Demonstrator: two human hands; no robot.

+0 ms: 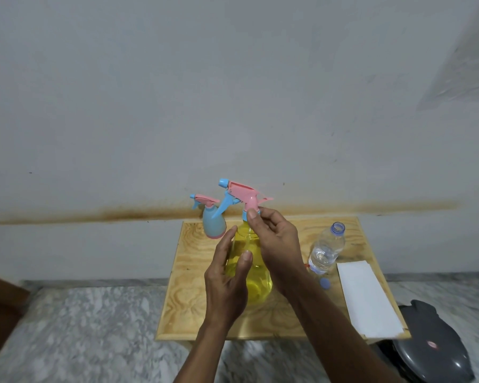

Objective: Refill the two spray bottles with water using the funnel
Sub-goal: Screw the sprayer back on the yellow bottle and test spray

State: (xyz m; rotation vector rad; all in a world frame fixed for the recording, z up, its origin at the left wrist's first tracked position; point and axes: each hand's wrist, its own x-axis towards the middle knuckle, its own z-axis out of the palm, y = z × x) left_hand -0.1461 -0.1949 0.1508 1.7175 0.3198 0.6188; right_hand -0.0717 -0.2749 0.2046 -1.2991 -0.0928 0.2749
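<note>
Right hand [277, 239] pinches the sprayer collar [250, 214]; left hand [227, 275] steadies the yellow bottle [256, 286]

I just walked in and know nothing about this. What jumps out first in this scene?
A bright yellow spray bottle stands mid-table on a small wooden table, held between two bare hands: the left hand against its side, the right hand pinching the collar under its pink and blue trigger head. Behind it to the left stands a smaller blue spray bottle; to the right, an uncapped clear water bottle.
</note>
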